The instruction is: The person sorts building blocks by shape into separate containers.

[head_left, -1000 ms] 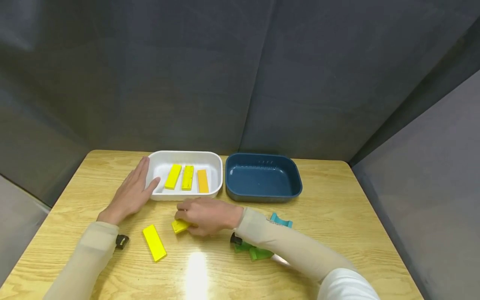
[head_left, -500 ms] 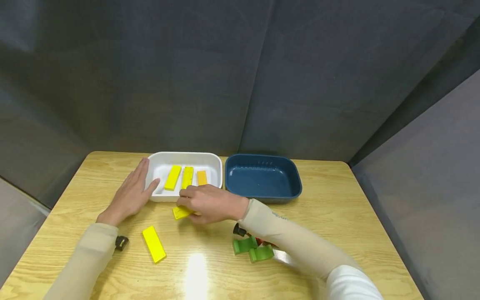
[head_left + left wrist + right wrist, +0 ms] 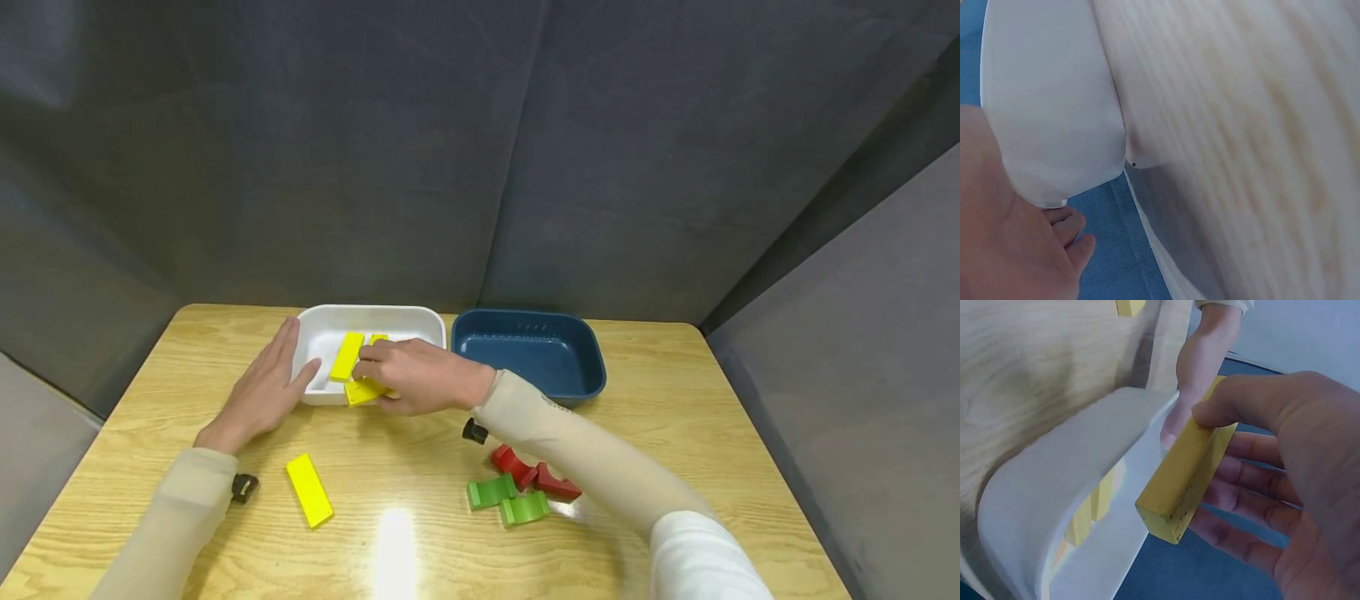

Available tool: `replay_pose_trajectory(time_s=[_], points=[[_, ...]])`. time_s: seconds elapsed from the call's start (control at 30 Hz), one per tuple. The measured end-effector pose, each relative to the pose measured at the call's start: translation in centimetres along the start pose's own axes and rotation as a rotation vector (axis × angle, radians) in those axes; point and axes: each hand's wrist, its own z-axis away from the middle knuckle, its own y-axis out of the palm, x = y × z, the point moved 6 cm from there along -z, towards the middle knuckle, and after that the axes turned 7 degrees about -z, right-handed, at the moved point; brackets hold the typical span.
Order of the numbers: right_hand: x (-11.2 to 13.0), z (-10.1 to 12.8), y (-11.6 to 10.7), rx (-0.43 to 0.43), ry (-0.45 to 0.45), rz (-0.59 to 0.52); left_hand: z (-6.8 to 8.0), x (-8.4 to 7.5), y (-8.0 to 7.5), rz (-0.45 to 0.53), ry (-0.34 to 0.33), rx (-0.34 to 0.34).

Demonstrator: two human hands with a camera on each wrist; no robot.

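My right hand point(image 3: 408, 375) pinches a yellow block point(image 3: 363, 392) point(image 3: 1186, 484) over the near rim of the white tray point(image 3: 324, 393). In the right wrist view the thumb lies on top of the block and the fingers curl under it. Yellow blocks point(image 3: 347, 356) lie inside the tray, partly hidden by the hand. My left hand point(image 3: 262, 387) rests flat on the table against the tray's left side, its thumb on the tray rim; in the left wrist view its fingers point(image 3: 1069, 240) lie beside the white tray point(image 3: 1054, 106).
An empty dark blue tray point(image 3: 527, 354) stands right of the white one. One more yellow block point(image 3: 308, 489) lies on the wooden table point(image 3: 675, 400) near my left forearm. Two green pieces point(image 3: 508, 498) and red pieces point(image 3: 532, 477) lie by my right forearm.
My right hand has lifted the yellow block from the table and carried it away from me, up to the white tray's near rim. The left hand has stayed put.
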Motion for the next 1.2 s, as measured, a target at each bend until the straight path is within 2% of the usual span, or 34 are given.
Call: replay_pose_trajectory(time_s=[0.5, 1.2], points=[[-1.9, -2.8, 0.2, 0.02, 0.032, -0.001, 0.2, 0.1, 0.1, -0.004, 0.004, -0.005], [-4.3, -5.1, 2.6, 0.091, 0.094, -0.078, -0.2, 0.0, -0.2, -0.011, 0.008, 0.004]])
